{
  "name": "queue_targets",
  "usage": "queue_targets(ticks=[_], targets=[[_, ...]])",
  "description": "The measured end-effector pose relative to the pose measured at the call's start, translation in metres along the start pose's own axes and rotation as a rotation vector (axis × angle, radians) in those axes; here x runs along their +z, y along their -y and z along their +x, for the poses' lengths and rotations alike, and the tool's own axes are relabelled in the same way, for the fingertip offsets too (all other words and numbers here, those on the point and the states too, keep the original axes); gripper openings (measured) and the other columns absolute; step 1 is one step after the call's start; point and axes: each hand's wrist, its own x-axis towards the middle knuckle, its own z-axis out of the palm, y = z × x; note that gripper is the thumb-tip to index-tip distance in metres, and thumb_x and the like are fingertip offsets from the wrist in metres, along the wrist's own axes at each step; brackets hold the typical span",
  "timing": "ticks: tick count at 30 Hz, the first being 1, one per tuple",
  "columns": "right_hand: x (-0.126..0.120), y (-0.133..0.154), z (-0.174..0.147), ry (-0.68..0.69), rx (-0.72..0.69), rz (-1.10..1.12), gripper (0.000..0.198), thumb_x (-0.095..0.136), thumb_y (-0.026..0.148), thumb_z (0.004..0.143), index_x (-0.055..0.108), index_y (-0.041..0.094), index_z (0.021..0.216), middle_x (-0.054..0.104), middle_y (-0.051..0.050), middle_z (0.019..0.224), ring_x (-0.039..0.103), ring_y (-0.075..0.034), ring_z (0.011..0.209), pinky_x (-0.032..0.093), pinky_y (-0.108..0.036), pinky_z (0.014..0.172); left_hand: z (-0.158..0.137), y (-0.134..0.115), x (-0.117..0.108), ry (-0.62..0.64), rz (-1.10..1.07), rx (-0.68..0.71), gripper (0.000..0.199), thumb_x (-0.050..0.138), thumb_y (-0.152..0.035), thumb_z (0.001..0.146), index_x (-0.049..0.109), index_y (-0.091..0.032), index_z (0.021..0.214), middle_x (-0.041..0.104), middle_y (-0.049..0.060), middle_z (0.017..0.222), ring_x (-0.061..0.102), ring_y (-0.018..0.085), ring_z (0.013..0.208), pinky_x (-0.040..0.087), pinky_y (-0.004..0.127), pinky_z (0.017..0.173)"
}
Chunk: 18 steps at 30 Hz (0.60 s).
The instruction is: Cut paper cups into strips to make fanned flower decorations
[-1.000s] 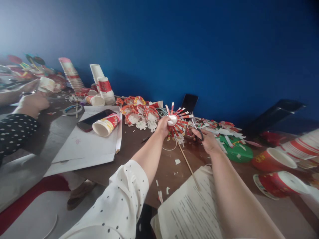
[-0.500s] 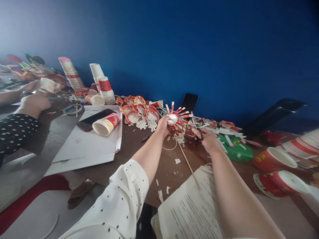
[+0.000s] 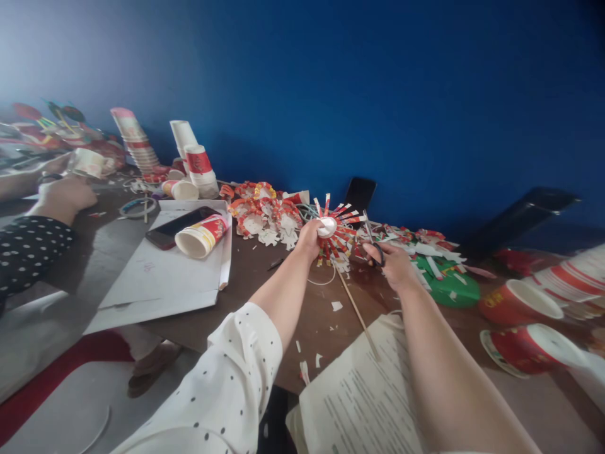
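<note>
My left hand [image 3: 310, 240] grips a paper cup [image 3: 327, 227] by its round white base. The cup's wall is cut into several red and white strips that fan out like a flower. To its right, my right hand [image 3: 390, 263] is closed on a pair of scissors [image 3: 373, 244] with dark handles, the blades pointing up beside the strip ends. Whether the blades touch a strip I cannot tell. Behind my left hand lies a pile of cut red and white paper pieces [image 3: 265, 214]. A thin wooden stick [image 3: 355, 302] slants below the cup.
A printed sheet [image 3: 359, 391] lies at the front edge. Left are a phone [image 3: 167, 234], a paper cup [image 3: 201, 237] and stacked cups [image 3: 139, 148]. A co-worker's hand [image 3: 70, 194] is farther left. Scraps cover a green object [image 3: 449, 284]; more cups [image 3: 529, 301] stand right.
</note>
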Motion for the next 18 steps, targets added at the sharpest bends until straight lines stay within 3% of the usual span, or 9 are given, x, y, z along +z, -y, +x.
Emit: queue_targets(ticks=[18], targets=[[0.0022,0.0029,-0.0015,-0.026,0.015,-0.022,0.045,0.08,0.061,0.059,0.072,0.017,0.067,0.058,0.001,0.054,0.054,-0.015,0.056,0.043,-0.029,0.058,-0.0003,-0.0007,0.0003,-0.031,0.061,0.019,0.01,0.061,-0.013,0.056,0.06,-0.014,0.066,0.061,0.002,0.06,0.056,0.012,0.056,0.04,0.025,0.058]])
